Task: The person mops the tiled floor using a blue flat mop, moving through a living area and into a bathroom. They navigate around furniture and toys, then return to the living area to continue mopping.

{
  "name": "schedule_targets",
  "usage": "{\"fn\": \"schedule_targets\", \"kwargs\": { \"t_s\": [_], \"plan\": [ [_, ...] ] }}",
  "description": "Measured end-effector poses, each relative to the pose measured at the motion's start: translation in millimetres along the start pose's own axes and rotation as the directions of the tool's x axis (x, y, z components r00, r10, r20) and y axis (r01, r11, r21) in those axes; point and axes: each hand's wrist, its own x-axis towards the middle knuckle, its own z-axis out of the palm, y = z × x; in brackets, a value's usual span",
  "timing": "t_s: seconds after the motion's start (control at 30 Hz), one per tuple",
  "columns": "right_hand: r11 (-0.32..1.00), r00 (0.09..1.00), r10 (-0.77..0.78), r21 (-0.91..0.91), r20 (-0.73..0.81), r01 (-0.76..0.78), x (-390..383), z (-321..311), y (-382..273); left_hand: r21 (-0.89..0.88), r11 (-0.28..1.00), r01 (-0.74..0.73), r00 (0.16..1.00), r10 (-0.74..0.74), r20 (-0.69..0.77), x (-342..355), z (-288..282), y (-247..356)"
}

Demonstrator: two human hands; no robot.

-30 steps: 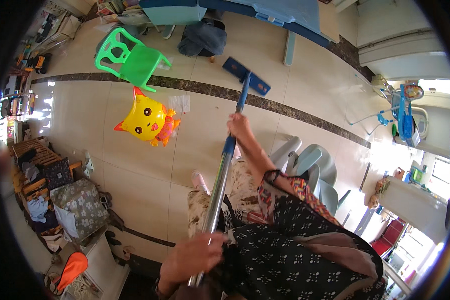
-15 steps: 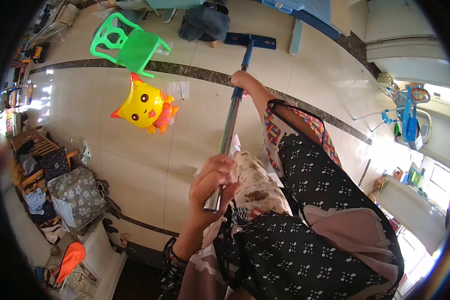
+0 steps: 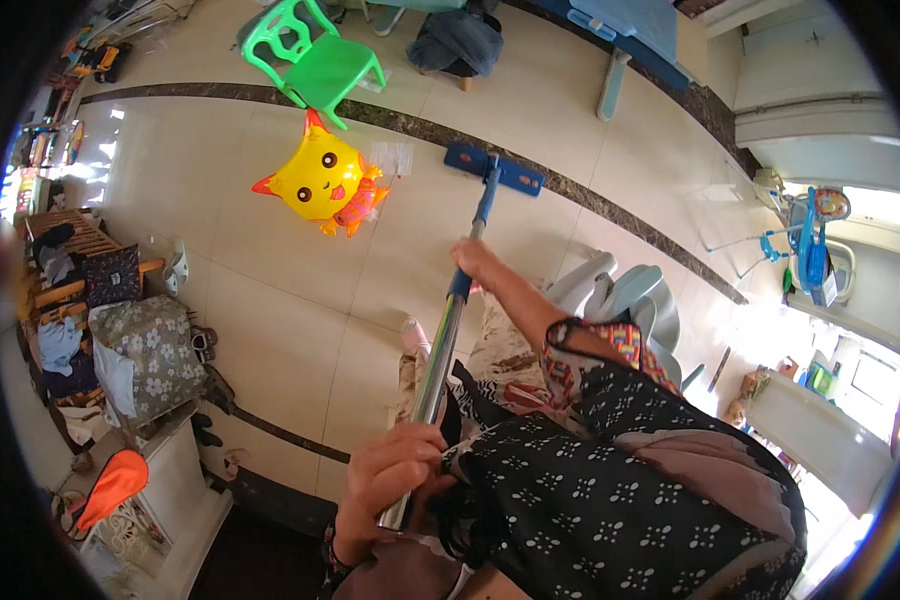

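Note:
A flat mop with a shiny metal pole (image 3: 438,365) slants across the middle of the view. Its blue head (image 3: 520,178) lies on the tiled floor, at the near edge of a dark floor strip. Low down, my left hand (image 3: 392,478) is wrapped round the pole close to its near end. Further along, my right hand (image 3: 476,264) grips the blue upper part of the handle, its arm stretched forward. Left of the mop head, a yellow inflatable cartoon toy (image 3: 322,183) with red-tipped ears rests on the floor.
Behind the toy stands a green child's chair (image 3: 330,70). A stool draped with dark cloth (image 3: 458,42) and a blue table (image 3: 635,35) are farther back. Grey plastic shapes (image 3: 635,295) stand right of my arm. A flower-patterned cover (image 3: 145,355) and shoes (image 3: 203,344) are at left.
Both my hands have drawn the mop back toward me, and its head has crossed from beyond the dark strip to its near side. The grey plastic shapes have come into view.

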Motion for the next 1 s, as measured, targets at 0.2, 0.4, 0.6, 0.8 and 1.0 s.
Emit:
{"fn": "schedule_targets", "kwargs": {
  "t_s": [0.2,0.4,0.6,0.8,1.0],
  "plan": [
    [0.728,0.958,-0.288,-0.651,-0.004,0.217,-78.3,84.3,-85.1,0.051,0.998,-0.022,0.999,0.024,-0.04,-33.7,-32.6,13.4],
    [0.8,0.969,-0.236,-0.582,-0.08,0.147,20.1,80.8,-143.1,0.138,0.989,0.044,0.994,-0.03,-0.107,6.1,-1.3,-30.4],
    [0.968,0.99,0.004,-0.247,-0.144,-0.04,102.3,55.9,-185.2,0.076,0.996,-0.045,0.947,0.067,-0.315,72.1,28.6,-99.4],
    [0.757,0.986,0.141,-0.633,-0.086,-0.163,88.3,69.0,-169.2,0.138,0.99,-0.036,0.947,0.078,-0.312,55.3,20.2,-68.8],
    [0.641,0.877,0.308,-0.601,-0.368,-0.477,4.6,106.6,-140.1,0.003,1.0,0.029,0.865,-0.024,-0.502,-4.2,17.3,-26.1]
  ]
}}
